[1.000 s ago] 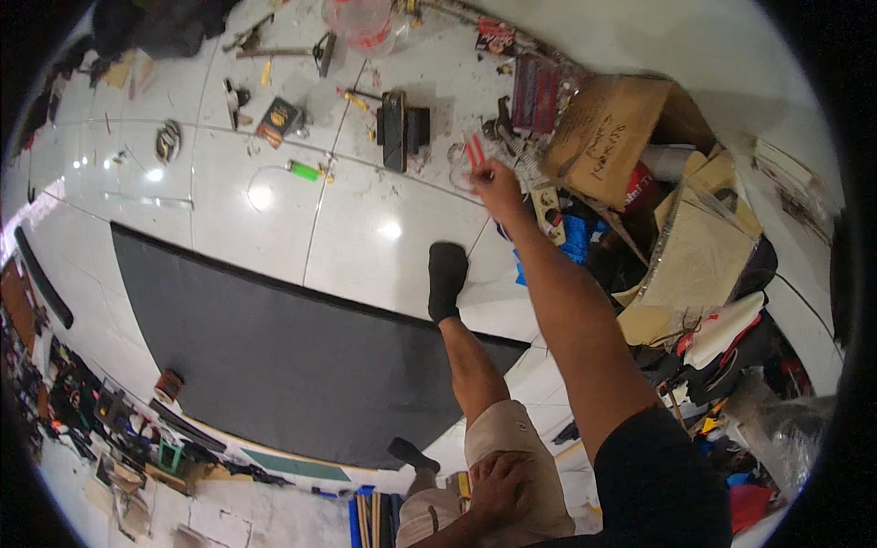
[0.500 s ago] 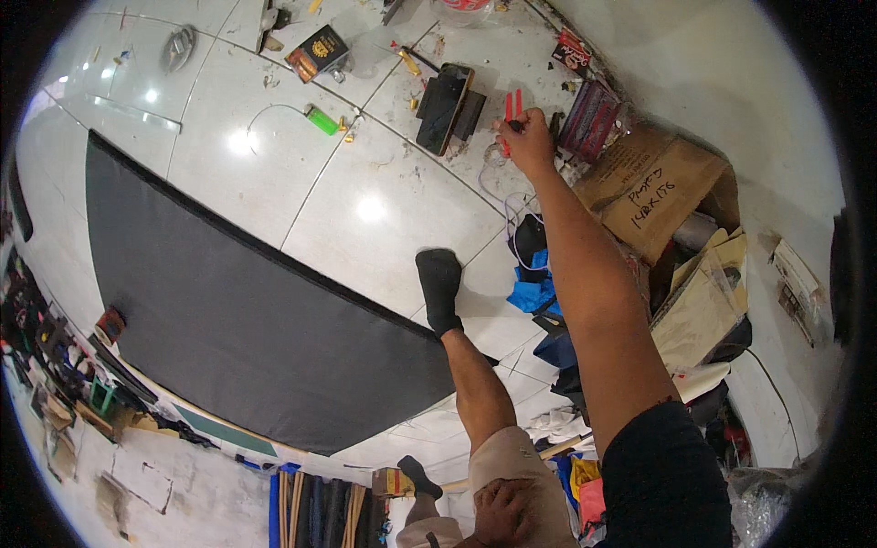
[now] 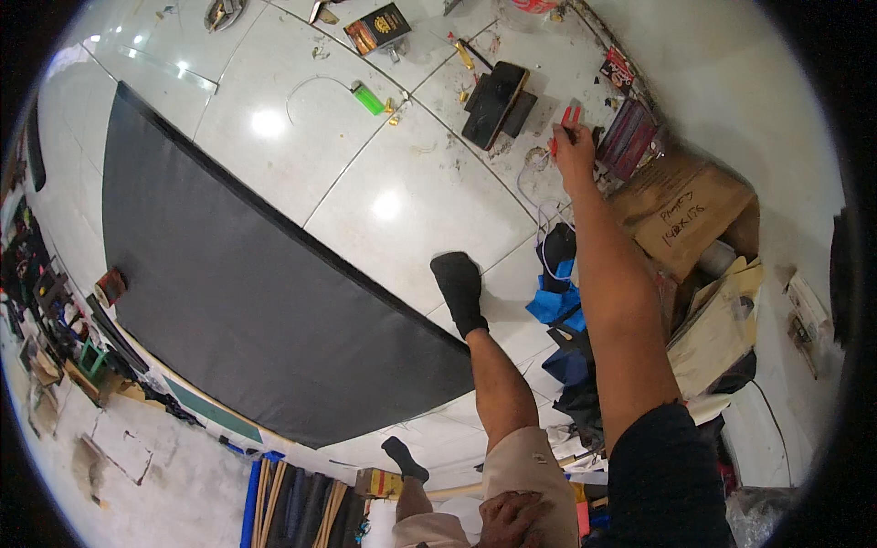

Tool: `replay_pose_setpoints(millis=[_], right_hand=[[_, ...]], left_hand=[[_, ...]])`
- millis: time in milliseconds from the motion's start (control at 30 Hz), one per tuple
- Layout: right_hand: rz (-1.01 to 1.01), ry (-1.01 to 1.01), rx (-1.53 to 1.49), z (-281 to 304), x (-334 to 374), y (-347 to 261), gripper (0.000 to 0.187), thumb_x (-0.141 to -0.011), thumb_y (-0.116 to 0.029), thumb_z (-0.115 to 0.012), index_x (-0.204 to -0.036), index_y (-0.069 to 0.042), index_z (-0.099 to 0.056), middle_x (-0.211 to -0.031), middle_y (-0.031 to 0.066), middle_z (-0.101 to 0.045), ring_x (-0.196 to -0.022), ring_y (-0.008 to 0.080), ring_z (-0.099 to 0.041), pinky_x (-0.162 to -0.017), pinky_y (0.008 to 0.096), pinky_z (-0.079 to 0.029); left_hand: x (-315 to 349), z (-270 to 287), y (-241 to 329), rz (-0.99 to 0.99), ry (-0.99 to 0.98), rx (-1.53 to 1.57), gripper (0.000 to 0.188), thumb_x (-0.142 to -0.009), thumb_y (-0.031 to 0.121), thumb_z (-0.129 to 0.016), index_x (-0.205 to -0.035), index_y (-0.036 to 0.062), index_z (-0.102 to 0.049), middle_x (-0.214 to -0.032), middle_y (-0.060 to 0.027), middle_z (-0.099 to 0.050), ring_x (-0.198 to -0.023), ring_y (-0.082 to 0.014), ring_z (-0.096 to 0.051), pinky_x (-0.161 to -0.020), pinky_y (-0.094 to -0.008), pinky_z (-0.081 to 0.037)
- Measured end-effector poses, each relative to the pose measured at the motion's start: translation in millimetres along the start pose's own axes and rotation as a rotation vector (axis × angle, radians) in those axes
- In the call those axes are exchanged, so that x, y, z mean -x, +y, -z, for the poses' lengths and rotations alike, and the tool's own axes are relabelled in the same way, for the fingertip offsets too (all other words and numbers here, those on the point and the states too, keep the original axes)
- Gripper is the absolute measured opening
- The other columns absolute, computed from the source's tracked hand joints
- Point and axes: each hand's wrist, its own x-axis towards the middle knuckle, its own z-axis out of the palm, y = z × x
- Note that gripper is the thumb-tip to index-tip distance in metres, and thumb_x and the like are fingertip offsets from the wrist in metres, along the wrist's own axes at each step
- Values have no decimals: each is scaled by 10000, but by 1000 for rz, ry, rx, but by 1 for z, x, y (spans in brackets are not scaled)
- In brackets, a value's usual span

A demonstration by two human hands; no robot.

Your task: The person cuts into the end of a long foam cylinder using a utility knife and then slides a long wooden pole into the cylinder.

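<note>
At the upper right, my right hand [image 3: 574,153] reaches low over the white tiled floor. Its fingers are closed round a red two-pronged hand tool [image 3: 570,116]; the exact kind is hard to make out, as the hand covers its middle. My left hand [image 3: 513,519] lies on the beige shorts over my thigh, fingers loosely spread and holding nothing. To the left of the right hand a dark phone [image 3: 498,105] rests on a black block-like support. A thin pale cord [image 3: 521,183] trails on the floor just below the right hand.
A long dark grey sheet [image 3: 274,301] spreads across the left. A green lighter [image 3: 367,98], a yellow-handled tool [image 3: 464,57] and a small dark box [image 3: 377,29] lie farther up. Along the right wall stand a cardboard box [image 3: 685,210] and blue cloth scraps [image 3: 553,306]. Rolls [image 3: 292,502] stand at the bottom.
The view has shifted, so floor things sit farther right and higher. My right hand stays closed on the red tool; a black piece seen at its fingers before no longer shows. My left hand stays put.
</note>
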Motion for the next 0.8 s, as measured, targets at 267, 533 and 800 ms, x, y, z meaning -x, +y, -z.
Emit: replay_pose_setpoints(millis=[267,533,800], right_hand=[[-68,77,70,0,17,-15,364,-902,-387,-617,-916,-35,-525,-790,40,-549,-535,92,-456,-468,251,-392],[-70,-68,-24,-4,11,-28,259,-912,-213,-613,-1058,-11,-540,-851,49,-584,-710,125,-612,-539,243,-479],[8,-85,56,7,-9,-12,277,-870,-83,-646,-1082,7,-492,-899,105,-600,-725,174,-644,-558,291,-541]], left_hand=[[-9,-1,-1,-4,129,81,313,-881,277,-471,-1070,76,-620,-1082,-148,-566,-948,-316,-516,-829,-457,-315],[-29,16,9,38,111,56,295,-862,250,-496,-1057,63,-613,-1028,-148,-573,-908,-318,-524,-803,-457,-324],[-33,15,6,-10,89,29,314,-799,226,-537,-1047,46,-607,-1028,-152,-576,-898,-330,-532,-799,-470,-333]])
